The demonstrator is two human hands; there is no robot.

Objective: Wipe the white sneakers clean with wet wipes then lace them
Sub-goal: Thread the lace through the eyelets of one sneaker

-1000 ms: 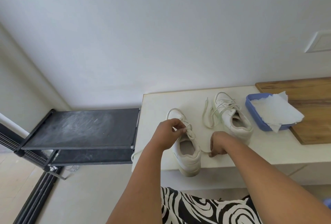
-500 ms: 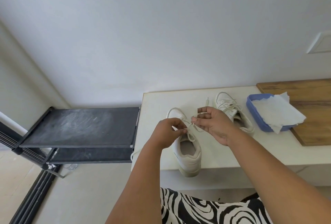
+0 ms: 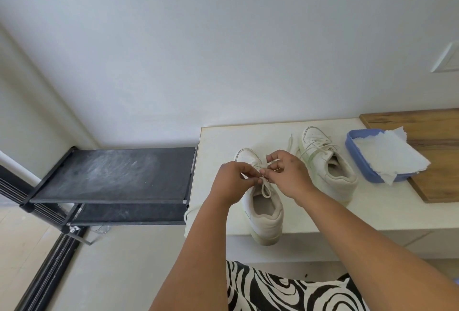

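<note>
Two hands meet at centre frame over the near sneaker [image 3: 263,207] — left hand [image 3: 232,180] and right hand [image 3: 289,176] both pinching its lace [image 3: 265,187]. Shoe's long axis runs toe-up, heel toward frame bottom; a loop hangs just below the fingertips, equally close to both.

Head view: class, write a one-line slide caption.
Both hands pinch the lace of the near white sneaker on the pale counter.
</note>
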